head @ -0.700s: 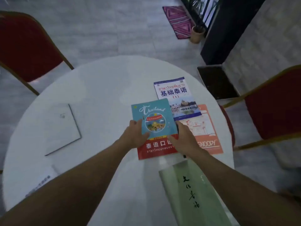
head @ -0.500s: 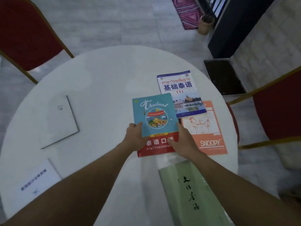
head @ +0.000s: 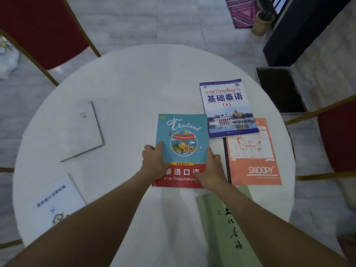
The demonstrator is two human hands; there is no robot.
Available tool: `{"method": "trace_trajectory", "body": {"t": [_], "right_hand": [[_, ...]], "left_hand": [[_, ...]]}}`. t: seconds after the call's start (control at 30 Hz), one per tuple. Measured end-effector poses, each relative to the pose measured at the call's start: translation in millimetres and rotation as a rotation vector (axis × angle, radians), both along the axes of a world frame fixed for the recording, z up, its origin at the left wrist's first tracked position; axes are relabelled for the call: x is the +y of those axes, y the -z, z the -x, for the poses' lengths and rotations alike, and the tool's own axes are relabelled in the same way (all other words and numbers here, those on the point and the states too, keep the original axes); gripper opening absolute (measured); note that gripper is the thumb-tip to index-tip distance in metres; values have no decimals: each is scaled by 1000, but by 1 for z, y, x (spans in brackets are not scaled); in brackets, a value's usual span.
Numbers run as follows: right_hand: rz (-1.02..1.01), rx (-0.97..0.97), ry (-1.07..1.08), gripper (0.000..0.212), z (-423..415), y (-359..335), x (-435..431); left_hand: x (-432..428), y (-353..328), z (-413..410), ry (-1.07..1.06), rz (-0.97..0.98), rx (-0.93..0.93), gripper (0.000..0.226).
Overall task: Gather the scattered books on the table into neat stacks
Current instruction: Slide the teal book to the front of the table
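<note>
**Q:** Round and white, the bench fills the view. What lies on it, from left to right?

**A:** At the near left edge lies a white booklet with blue print. Beyond it sits a plain grey notebook, turned at an angle. In the middle is the Thailand book, teal above and red below, with a round picture of a building and white Chinese and Thai lettering on the red band. Just right of it and farther away lies a white and blue textbook with a palace photo, its lower edge overlapping an orange Snoopy notebook. A pale green book with black brush characters lies nearest the viewer, partly under the right forearm. Red chairs stand around the bench.

**Q:** What are the hands doing?

**A:** The left hand holds the Thailand book's left edge, thumb on the cover. The right hand holds the right edge near the lower corner. Each grip is closed on the book, which looks flat on the bench or nearly so; contact underneath cannot be told.

**Q:** What differs from half a second ago?

**A:** Little. Both hands keep the same hold, and the book sits in about the same place beside the textbook. The view has tipped slightly, showing more of the near left booklet.
</note>
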State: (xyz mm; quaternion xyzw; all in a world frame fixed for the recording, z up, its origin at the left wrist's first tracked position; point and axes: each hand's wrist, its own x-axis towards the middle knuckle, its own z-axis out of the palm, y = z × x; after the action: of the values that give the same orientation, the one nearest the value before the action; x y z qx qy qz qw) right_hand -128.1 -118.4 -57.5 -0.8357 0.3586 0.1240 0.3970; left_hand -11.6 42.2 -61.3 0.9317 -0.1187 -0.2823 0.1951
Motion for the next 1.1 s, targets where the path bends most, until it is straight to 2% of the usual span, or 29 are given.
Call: {"method": "trace_trajectory", "body": {"t": [0.23,0.4,0.73,1.1], "right_hand": [[24,16,-18,87,-2,-3,56],[102,76,-104,73,1,-5,93],[104,88,-101,74,33,-6,153],[89,76,-53,72,68,-6,179]], "left_hand": [[59,5,-6,147,-76,-3,89],[108,5,2,172,-67,24,93],[166,4,32,231,-60,6,91],[184,-1,55,304,-70,0,89]]}}
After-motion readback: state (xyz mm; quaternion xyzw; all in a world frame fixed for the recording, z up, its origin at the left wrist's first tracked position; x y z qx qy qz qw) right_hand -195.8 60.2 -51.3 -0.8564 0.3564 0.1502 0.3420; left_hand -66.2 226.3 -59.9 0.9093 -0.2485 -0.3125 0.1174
